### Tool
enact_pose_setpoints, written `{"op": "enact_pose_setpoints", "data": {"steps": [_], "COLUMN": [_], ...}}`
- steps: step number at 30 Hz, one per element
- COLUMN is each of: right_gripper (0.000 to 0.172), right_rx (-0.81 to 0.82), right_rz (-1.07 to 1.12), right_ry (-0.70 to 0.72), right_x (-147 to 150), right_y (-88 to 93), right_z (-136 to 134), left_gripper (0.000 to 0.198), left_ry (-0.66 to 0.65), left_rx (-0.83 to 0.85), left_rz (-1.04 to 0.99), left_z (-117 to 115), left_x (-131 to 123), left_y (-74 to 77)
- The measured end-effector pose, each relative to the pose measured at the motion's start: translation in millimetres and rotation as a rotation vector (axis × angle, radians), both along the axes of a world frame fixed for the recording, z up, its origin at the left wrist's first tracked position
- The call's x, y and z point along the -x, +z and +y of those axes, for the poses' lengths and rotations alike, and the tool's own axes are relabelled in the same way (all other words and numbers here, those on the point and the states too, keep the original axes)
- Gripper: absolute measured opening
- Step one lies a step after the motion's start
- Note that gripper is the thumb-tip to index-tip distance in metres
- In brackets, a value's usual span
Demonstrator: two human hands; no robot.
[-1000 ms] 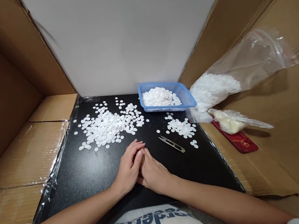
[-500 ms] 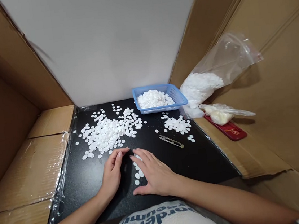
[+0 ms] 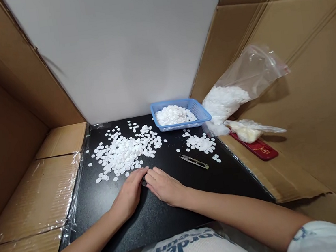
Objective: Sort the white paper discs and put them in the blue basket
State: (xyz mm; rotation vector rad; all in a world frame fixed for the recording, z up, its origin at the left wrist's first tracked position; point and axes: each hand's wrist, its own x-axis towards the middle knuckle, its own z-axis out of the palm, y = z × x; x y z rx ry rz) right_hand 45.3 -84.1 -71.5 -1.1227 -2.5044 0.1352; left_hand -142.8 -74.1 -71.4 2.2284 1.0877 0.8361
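Observation:
My left hand (image 3: pixel 131 191) rests on the black tabletop, cupped with its fingers pressed together and turned to the right. Facing it, my right hand (image 3: pixel 165 188) is curled closed, and the fingertips of both hands meet. In the shaded gap between them a small round disc (image 3: pixel 144 183) shows against my right hand's fingers. Whatever else lies under the fingers is hidden. Just beyond my hands spreads a large pile of white discs (image 3: pixel 125 151). A smaller group of white discs (image 3: pixel 200 143) lies farther right, with thread snips (image 3: pixel 194 162) in front of it.
A blue plastic basket (image 3: pixel 202 118) holding white discs stands at the back by the white wall (image 3: pixel 127 45). On the right are a clear bag of white pieces (image 3: pixel 226 100), a small knotted bag (image 3: pixel 246 130) and a red case (image 3: pixel 261 150). Cardboard (image 3: pixel 26 192) flanks the table.
My right hand has moved left and curled its fingers, meeting my left hand. The discs that lay beneath its palm are now mostly out of sight. The whole view has shifted slightly.

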Motion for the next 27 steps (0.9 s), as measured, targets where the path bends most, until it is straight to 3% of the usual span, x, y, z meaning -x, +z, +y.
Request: {"op": "enact_pose_setpoints", "data": {"steps": [4,10,13,17,20,23,27], "right_gripper": [0.006,0.032,0.045,0.047,0.041,0.034,0.023], "right_rx": [-0.018,0.001,0.010,-0.046,-0.071,-0.053,-0.041], "right_rz": [0.046,0.198,0.301,0.397,0.402,0.367,0.366], "right_ry": [0.038,-0.026,-0.177,-0.445,-0.569,-0.562,-0.532], "right_x": [-1,-4,-25,-68,-92,-104,-112], "right_y": [-3.3,7.2,32.1,69.4,79.2,71.7,63.0], "right_z": [6,13,50,142,199,223,223], "left_gripper": [0.047,0.033,0.030,0.027,0.031,0.035,0.043], "left_ry": [0.009,0.040,0.026,-0.052,-0.096,-0.071,-0.083], "left_rx": [-0.070,-0.171,-0.190,-0.156,-0.125,-0.099,-0.060], "left_rz": [0.059,0.147,0.193,0.219,0.209,0.193,0.239], "left_z": [-4,-19,-24,-24,-26,-33,-42], "left_x": [3,6,4,3,3,-2,-23], "left_y": [-2.9,0.7,2.7,5.9,6.8,6.3,7.7]}}
